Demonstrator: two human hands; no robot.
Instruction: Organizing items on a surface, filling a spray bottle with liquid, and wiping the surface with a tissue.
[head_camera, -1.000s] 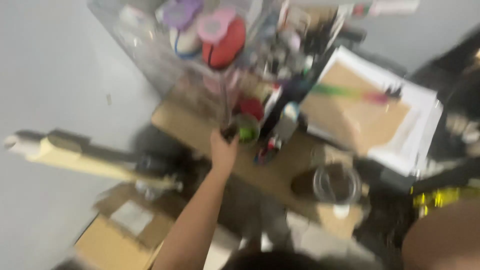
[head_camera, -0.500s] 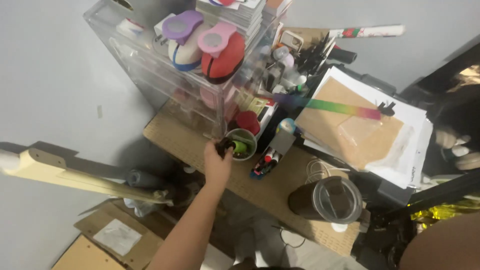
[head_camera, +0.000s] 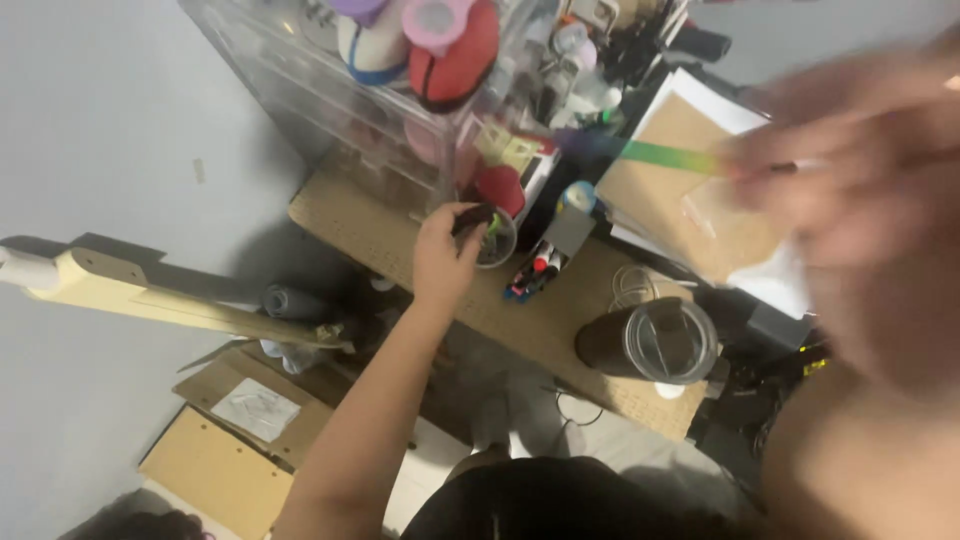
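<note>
The pegboard-topped desk (head_camera: 560, 330) stands against a grey wall, crowded at its back edge by clear drawers (head_camera: 340, 90). Near the front edge, a lidded tumbler (head_camera: 650, 345) could tip if an arm brushes it. The left hand (head_camera: 445, 255) clamps a dark object over the small cup (head_camera: 497, 240); the right hand (head_camera: 850, 170) is blurred, its grip unreadable.

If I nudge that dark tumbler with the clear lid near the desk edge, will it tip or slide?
The tumbler looks tall and stands near the desk edge, so a high push may tip it. Its smooth wall likely slips in the fingers. Whether it is full, hence heavy, cannot be told.
</note>
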